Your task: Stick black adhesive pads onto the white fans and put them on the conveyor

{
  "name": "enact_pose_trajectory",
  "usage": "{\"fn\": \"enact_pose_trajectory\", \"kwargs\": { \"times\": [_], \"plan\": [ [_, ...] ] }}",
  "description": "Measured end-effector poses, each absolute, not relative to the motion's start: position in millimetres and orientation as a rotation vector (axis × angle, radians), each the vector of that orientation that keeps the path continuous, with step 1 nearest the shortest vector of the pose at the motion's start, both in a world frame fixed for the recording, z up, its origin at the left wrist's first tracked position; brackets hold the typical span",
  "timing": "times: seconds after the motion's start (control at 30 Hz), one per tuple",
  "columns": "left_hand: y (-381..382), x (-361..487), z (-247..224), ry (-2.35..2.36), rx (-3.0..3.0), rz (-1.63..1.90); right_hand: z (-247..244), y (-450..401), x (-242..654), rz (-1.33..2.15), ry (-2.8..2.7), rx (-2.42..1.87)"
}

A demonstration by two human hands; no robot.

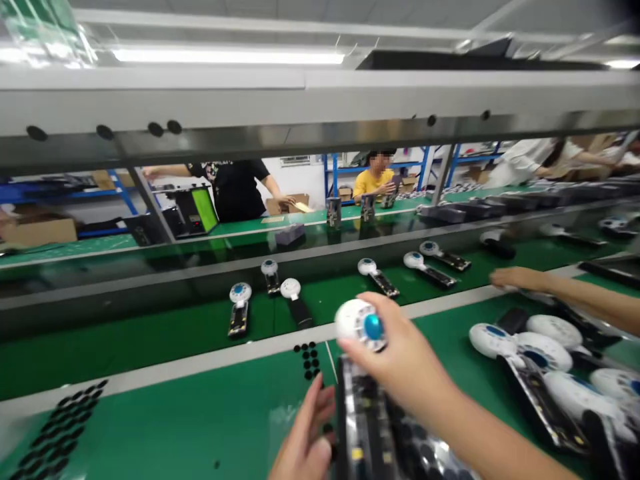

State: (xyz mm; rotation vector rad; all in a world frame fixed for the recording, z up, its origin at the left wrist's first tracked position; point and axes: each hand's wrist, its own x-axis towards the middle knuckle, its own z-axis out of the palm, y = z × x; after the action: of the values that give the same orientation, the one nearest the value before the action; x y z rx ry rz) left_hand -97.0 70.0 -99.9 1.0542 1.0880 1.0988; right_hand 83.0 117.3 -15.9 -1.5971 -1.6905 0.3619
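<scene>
My right hand (395, 353) grips the white round head of a handheld device (354, 321), with a blue dome at its centre. The device's dark, open-faced handle (361, 420) hangs below, its inner parts showing. My left hand (307, 437) is beside that handle, fingers stretched and apart; whether it touches is unclear. Black round pads (311, 363) lie in rows on the green bench just past my left fingers. More dark discs show on a clear sheet (425, 453) under my right forearm.
A pile of similar devices (545, 360) lies at right, where a co-worker's hand (520, 279) reaches in. Several more lie along the green conveyor (330, 293) ahead. Black pads (60, 433) cover the bench's left side. A metal frame (300, 100) crosses above; people work beyond it.
</scene>
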Motion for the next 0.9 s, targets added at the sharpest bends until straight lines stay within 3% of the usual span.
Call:
{"fn": "enact_pose_trajectory", "kwargs": {
  "times": [0.13, 0.27, 0.53, 0.7, 0.9],
  "plan": [
    [84.7, -109.5, -81.7, 0.926, 0.608, 0.898, -38.6, 115.2, 23.2, 0.618, -1.812, -1.486],
    [107.2, -133.2, -98.6, 0.744, 0.364, 0.989, -79.0, 126.7, 36.4, 0.807, -2.051, -1.473],
    [134.6, -110.9, -133.8, 0.886, 0.208, 1.165, -131.1, 136.0, 38.1, 0.855, -2.508, -1.396],
    [136.7, -108.8, -143.2, 0.915, 0.244, 1.179, -129.5, 141.9, 36.0, 0.915, -2.49, -1.398],
    [135.6, -109.2, -148.2, 0.971, 0.324, 1.142, -94.8, 141.7, 44.2, 1.114, -2.313, -1.347]
  ]
}}
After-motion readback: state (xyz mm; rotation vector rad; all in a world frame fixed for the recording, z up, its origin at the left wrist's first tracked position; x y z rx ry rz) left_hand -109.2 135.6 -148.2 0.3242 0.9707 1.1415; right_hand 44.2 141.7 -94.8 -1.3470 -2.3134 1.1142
